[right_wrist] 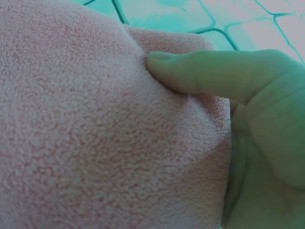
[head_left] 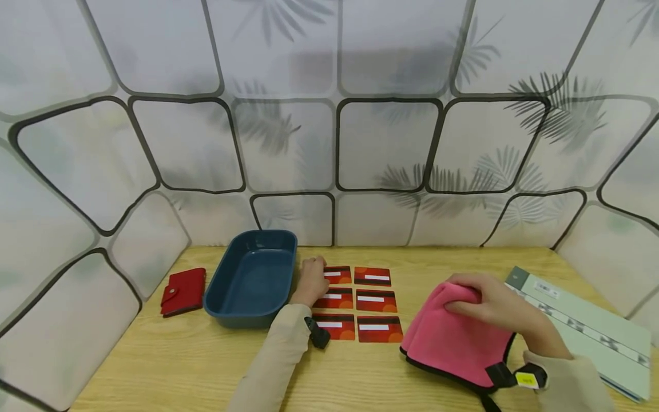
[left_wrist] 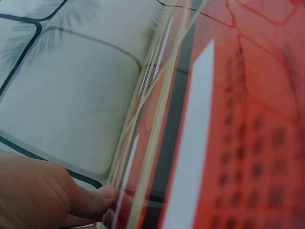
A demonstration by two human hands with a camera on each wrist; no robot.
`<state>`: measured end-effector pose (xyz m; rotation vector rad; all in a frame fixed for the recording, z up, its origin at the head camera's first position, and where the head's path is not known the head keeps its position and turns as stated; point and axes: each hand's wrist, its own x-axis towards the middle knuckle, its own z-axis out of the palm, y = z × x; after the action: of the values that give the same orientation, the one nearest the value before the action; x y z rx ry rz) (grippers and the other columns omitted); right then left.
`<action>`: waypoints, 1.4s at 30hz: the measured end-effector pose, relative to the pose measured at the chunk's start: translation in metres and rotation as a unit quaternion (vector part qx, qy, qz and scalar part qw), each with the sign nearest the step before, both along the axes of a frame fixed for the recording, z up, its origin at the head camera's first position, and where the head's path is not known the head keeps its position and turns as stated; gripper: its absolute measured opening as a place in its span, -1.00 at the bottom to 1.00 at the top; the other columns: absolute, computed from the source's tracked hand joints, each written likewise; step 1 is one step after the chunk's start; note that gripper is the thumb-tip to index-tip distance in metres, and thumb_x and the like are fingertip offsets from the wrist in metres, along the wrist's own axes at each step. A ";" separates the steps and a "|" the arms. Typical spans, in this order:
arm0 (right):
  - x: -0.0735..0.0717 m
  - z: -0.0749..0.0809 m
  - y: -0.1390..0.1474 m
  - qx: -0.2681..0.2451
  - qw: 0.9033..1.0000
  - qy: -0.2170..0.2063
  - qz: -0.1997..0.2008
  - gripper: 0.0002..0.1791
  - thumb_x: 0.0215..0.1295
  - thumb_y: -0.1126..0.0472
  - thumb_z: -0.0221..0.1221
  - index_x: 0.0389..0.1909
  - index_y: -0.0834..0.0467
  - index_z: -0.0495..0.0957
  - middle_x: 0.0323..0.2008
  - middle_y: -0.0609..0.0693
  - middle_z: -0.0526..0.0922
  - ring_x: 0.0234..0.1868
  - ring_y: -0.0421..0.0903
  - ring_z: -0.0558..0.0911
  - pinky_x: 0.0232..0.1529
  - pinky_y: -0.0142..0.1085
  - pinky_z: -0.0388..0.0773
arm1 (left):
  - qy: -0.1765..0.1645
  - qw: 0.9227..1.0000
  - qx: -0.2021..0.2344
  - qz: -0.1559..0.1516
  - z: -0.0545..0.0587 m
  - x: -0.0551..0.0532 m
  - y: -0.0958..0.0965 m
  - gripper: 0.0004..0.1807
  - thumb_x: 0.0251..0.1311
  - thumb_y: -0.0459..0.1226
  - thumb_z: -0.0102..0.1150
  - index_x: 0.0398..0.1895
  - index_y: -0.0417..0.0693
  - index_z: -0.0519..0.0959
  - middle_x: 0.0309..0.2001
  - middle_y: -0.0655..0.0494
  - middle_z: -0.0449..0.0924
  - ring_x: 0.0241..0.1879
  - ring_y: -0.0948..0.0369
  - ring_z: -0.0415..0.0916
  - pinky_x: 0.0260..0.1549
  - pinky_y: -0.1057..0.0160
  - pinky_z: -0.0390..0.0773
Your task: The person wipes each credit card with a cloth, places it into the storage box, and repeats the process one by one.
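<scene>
Several red cards with white strips and dark bands lie in two columns on the wooden table. My left hand (head_left: 311, 281) is at the left end of the far-left card (head_left: 338, 275); its thumb (left_wrist: 90, 198) meets that card's edge in the left wrist view, while its other fingers are mostly hidden. Nearer to me in that column are the middle card (head_left: 334, 298) and the near card (head_left: 336, 327). To the right, my right hand (head_left: 491, 300) grips a pink fleecy cloth (head_left: 458, 335) with dark edging, thumb on the front, the cloth hanging down in folds.
A blue rectangular basin (head_left: 218, 297) stands just left of my left hand. Beyond it lies a red snap wallet (head_left: 184, 290). A pale green folder or box (head_left: 592, 332) lies at the right, partly behind the right forearm. A patterned curtain (head_left: 386, 149) closes off the table's back.
</scene>
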<state>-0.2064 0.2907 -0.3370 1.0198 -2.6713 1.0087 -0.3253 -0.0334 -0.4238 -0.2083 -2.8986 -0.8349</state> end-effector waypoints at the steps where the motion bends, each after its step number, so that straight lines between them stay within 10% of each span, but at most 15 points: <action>1: 0.000 0.000 0.000 0.000 1.000 0.000 -0.001 -0.77 0.20 0.26 0.30 -0.19 -0.11 0.57 -0.37 -0.24 0.61 -0.41 -0.30 0.51 -0.41 -0.42 0.46 | 0.001 1.000 0.006 0.001 -0.001 -0.001 0.000 -0.68 0.01 -0.46 0.32 -0.13 -0.30 0.51 -0.07 -0.25 0.52 0.03 -0.12 0.38 0.06 -0.01 0.43; 11: -0.001 -0.003 0.000 0.011 1.000 -0.002 -0.021 -0.80 0.21 0.19 0.30 -0.19 -0.16 0.58 -0.38 -0.20 0.62 -0.42 -0.31 0.51 -0.41 -0.41 0.45 | 0.008 0.997 -0.072 0.012 -0.003 -0.001 0.004 -0.61 0.01 -0.35 0.32 -0.11 -0.32 0.44 -0.05 -0.28 0.48 0.03 -0.15 0.34 0.10 -0.02 0.34; 26: -0.003 -0.008 -0.006 0.029 0.999 0.008 -0.029 -0.79 0.20 0.15 0.31 -0.18 -0.16 0.57 -0.33 -0.24 0.63 -0.38 -0.35 0.50 -0.38 -0.43 0.45 | -0.085 0.995 -0.006 0.051 0.000 -0.005 0.001 -0.49 0.03 -0.27 0.33 -0.06 -0.40 0.35 0.05 -0.44 0.29 0.15 -0.26 0.17 0.19 -0.16 0.22; 35: -0.003 -0.013 -0.004 0.000 1.000 0.003 -0.003 -0.78 0.20 0.24 0.30 -0.19 -0.10 0.57 -0.36 -0.24 0.61 -0.44 -0.33 0.50 -0.46 -0.43 0.45 | 0.044 0.995 0.017 0.094 -0.002 0.002 0.008 -0.68 -0.08 -0.35 0.43 -0.31 -0.36 0.52 -0.10 -0.37 0.35 0.00 -0.19 0.22 0.05 -0.13 0.29; 42: -0.004 -0.007 -0.003 0.008 0.999 -0.028 -0.020 -0.86 0.26 0.21 0.26 -0.20 -0.06 0.57 -0.39 -0.21 0.59 -0.45 -0.33 0.50 -0.48 -0.41 0.47 | 0.091 0.986 0.123 0.058 0.002 0.001 0.015 -0.78 0.15 -0.52 0.10 -0.14 -0.32 0.60 -0.20 -0.27 0.49 -0.15 -0.12 0.37 -0.13 -0.01 0.44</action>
<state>-0.2101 0.2879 -0.3438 0.9510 -2.7373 1.0240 -0.3243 -0.0181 -0.4218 -0.0843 -2.5822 -1.0800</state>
